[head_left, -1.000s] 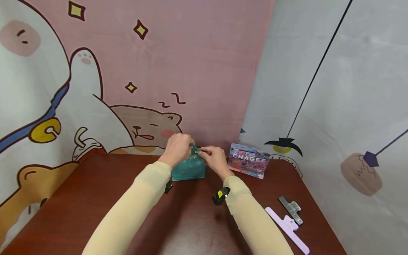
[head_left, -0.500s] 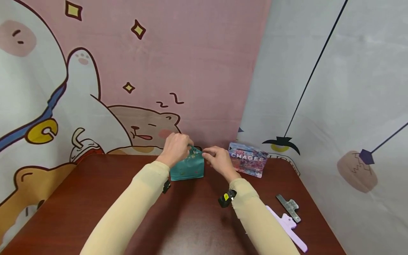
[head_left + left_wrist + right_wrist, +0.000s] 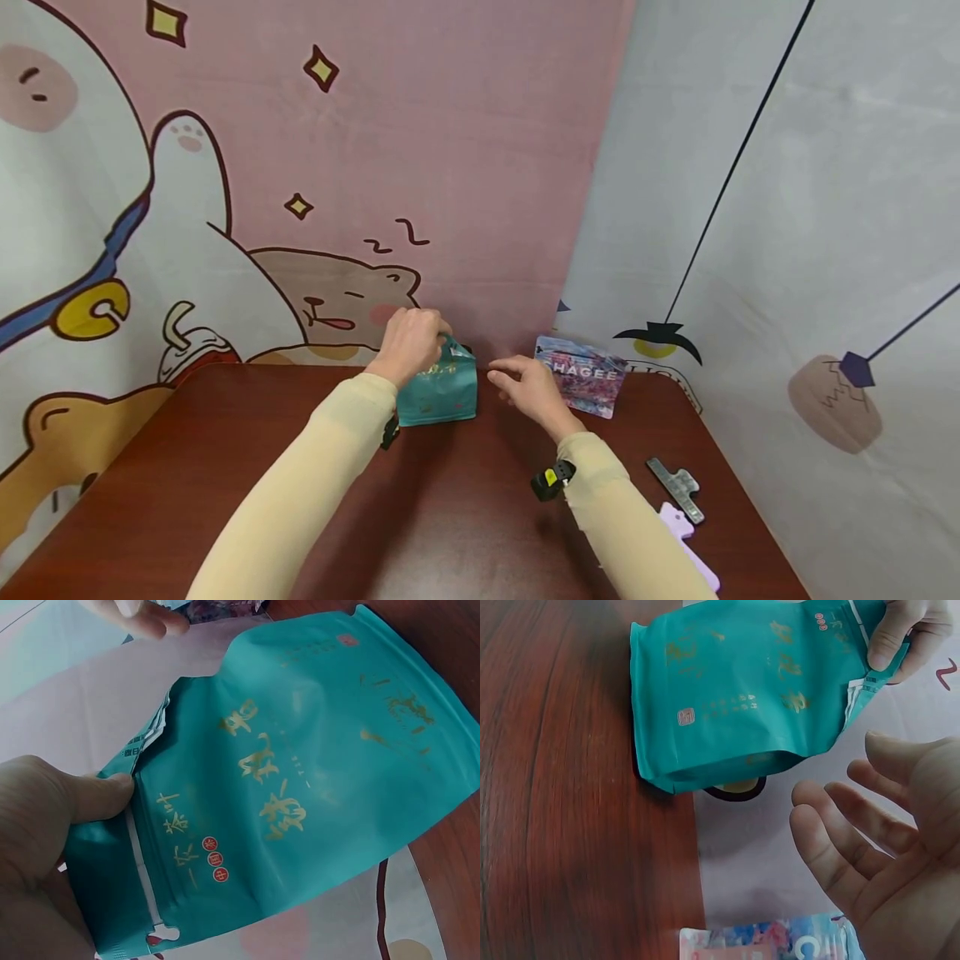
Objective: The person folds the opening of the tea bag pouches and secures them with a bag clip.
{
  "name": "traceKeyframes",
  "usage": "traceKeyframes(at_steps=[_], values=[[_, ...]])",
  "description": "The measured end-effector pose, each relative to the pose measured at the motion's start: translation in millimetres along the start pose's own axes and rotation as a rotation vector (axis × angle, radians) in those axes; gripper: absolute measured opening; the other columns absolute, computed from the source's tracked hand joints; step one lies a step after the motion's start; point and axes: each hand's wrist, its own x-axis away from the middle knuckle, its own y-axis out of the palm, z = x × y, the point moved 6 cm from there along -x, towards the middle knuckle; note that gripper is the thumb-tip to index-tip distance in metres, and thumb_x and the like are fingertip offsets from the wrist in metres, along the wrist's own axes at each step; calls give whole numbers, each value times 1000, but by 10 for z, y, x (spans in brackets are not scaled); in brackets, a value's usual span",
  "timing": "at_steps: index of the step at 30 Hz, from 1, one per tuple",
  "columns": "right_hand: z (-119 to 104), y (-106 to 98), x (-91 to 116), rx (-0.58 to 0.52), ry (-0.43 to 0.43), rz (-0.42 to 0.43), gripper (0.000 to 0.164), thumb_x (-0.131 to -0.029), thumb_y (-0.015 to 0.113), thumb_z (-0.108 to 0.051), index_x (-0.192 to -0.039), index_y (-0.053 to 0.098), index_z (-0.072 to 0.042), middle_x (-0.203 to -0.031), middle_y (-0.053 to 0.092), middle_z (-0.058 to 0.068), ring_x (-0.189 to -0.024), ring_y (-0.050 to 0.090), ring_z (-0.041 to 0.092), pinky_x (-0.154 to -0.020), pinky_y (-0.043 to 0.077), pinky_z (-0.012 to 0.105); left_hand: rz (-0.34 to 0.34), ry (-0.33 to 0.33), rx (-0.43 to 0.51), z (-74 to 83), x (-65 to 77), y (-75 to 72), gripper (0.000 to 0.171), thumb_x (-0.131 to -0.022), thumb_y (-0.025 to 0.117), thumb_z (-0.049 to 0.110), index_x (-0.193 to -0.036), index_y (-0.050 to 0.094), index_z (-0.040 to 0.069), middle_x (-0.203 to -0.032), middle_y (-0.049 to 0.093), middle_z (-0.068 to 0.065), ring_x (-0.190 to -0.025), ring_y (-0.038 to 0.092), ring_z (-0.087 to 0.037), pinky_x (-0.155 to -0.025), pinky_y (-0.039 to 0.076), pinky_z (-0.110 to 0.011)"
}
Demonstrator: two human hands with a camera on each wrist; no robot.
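A teal pouch with gold characters (image 3: 442,392) stands on the table near its back edge. My left hand (image 3: 411,342) pinches the top of it between thumb and fingers; in the left wrist view the thumb presses on the pouch (image 3: 255,787) beside a pale strip, and one top corner is folded over. To the right of the pouch, my right hand (image 3: 531,387) is apart from it, fingers loosely bent and holding nothing. The right wrist view has this hand (image 3: 900,825) with its palm showing, below the folded corner.
A blue and pink CHAGEE pouch (image 3: 585,379) stands at the back right, behind my right hand. Nearer the right edge lie a grey clip (image 3: 677,490) and a lilac clip (image 3: 678,525), partly covered by my right sleeve. A printed cloth (image 3: 480,167) hangs behind the brown table (image 3: 450,517).
My right hand has let go of the teal pouch's top corner and drawn away to the right. My left hand keeps its hold on the top.
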Motion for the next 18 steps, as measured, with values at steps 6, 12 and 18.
traceKeyframes(at_steps=[6, 12, 18], values=[[20, -80, 120, 27, -7, -38, 28, -100, 69, -18, -126, 75, -9, -113, 71, 10, -79, 72, 30, -67, 59, 33, 31, 24, 16, 6, 1, -4, 22, -93, 70, 3, -103, 85, 15, -101, 77, -4, -92, 73, -27, -85, 52, -44], [8, -191, 253, 70, -45, -50, 27, -99, 70, -17, -124, 75, -8, -103, 71, 7, -73, 69, 25, -63, 56, 30, 39, 41, -5, 14, -4, 0, 22, -92, 69, 2, -101, 85, 15, -95, 76, -4, -86, 72, -27, -80, 51, -43], [40, -263, 372, 105, -95, -30, 25, -97, 72, -16, -120, 77, -6, -92, 70, 6, -68, 69, 22, -59, 53, 28, 49, 39, -24, 13, -16, 11, 21, -91, 71, 3, -100, 85, 16, -94, 76, -3, -85, 72, -27, -77, 51, -43]])
